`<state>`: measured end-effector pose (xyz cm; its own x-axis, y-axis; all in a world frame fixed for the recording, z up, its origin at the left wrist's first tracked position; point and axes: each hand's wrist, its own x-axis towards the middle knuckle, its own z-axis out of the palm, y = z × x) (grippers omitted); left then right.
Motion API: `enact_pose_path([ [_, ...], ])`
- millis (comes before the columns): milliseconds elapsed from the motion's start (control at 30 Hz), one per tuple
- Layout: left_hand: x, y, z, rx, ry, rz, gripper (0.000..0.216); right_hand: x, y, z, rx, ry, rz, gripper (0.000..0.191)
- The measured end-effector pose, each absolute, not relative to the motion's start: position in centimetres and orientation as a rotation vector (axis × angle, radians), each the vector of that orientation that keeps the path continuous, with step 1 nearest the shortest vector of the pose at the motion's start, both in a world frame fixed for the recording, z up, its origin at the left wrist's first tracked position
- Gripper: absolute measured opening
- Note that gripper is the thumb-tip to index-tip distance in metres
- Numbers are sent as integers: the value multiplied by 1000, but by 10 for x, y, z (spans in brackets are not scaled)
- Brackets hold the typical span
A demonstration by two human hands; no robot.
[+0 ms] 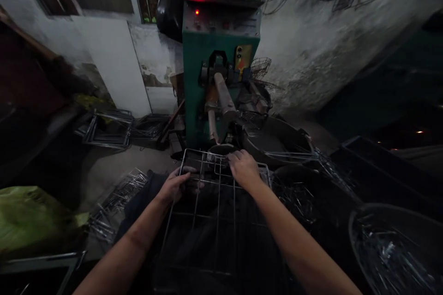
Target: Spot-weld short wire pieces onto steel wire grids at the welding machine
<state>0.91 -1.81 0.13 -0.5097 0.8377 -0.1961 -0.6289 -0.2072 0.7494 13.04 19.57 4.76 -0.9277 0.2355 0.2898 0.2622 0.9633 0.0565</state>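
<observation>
A wire rack of thin metal rods lies flat in front of me, its far edge under the arm of a green welding machine. My left hand grips the rack's left side rod near the far corner. My right hand rests on the far edge, fingers closed over a small wire piece by the machine's lower electrode. The upper arm of the machine slopes down just above that spot. A red lamp is lit on the machine's panel.
Finished wire frames are stacked on the floor at the left, loose wire pieces nearer me. Dark tubs of wire parts stand at the right. A green bag lies at the lower left. Wire baskets hang on the wall.
</observation>
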Motion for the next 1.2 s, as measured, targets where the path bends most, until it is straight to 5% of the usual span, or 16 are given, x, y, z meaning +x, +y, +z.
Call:
enact_pose_path([
  [1200,1,1,13,288,982,1956,28,114,205,62,-449,-2908,-201,30],
])
